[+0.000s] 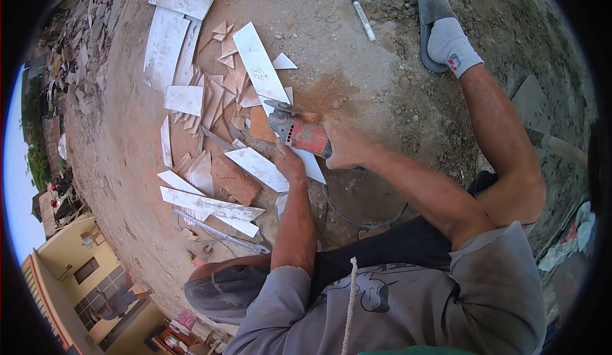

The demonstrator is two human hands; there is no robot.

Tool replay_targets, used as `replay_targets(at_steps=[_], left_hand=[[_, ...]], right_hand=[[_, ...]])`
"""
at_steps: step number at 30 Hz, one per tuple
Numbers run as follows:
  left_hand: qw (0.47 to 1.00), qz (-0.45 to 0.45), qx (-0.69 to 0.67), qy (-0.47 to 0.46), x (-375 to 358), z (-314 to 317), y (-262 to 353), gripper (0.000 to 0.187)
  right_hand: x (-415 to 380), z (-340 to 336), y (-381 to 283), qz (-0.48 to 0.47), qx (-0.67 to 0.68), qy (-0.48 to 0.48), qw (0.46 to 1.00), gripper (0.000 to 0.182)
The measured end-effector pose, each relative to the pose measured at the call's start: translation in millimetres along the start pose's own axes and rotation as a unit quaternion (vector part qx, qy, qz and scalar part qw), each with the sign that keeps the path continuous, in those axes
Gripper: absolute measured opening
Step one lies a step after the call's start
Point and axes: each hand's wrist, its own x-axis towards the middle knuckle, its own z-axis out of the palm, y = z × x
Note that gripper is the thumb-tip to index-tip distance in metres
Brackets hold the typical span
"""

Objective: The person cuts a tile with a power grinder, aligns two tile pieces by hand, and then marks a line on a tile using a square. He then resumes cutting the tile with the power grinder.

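My right hand is wrapped round the rear of a red and grey angle grinder. Its cutting disc sits over a long white tile strip, which runs under the tool and shows again on the near side. My left hand is closed at the strip's edge, just below the grinder head; its fingertips are partly hidden. Brownish-red dust lies on the ground beyond the disc. A brick piece rests beside the strip, to the left of the grinder.
Cut tile pieces and larger white tiles lie on the left. A broken brick is near my left arm. A marker lies ahead, near my sandalled foot. A cable curls by my leg. Another person is by the building.
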Motion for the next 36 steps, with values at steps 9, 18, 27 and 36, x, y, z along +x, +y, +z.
replay_targets(at_steps=[9, 18, 27, 36], left_hand=[[0.998, 0.026, 0.061, -0.009, 2, 1, -21, 0.051], [0.999, -0.03, 0.005, -0.027, 2, 0, -19, 0.054], [0.999, -0.022, -0.021, -0.018, 1, 1, -9, 0.055], [0.999, -0.043, -0.02, -0.027, 0, 0, -16, 0.056]], right_hand=[[5, -3, -7, -0.01, -0.001, 0.004, 1.0, 0.05], [12, 2, -8, -0.009, -0.007, 0.01, 1.0, 0.051], [19, 2, -8, -0.015, 0.0, 0.01, 1.0, 0.051], [21, -1, -16, -0.017, 0.005, 0.002, 1.0, 0.057]])
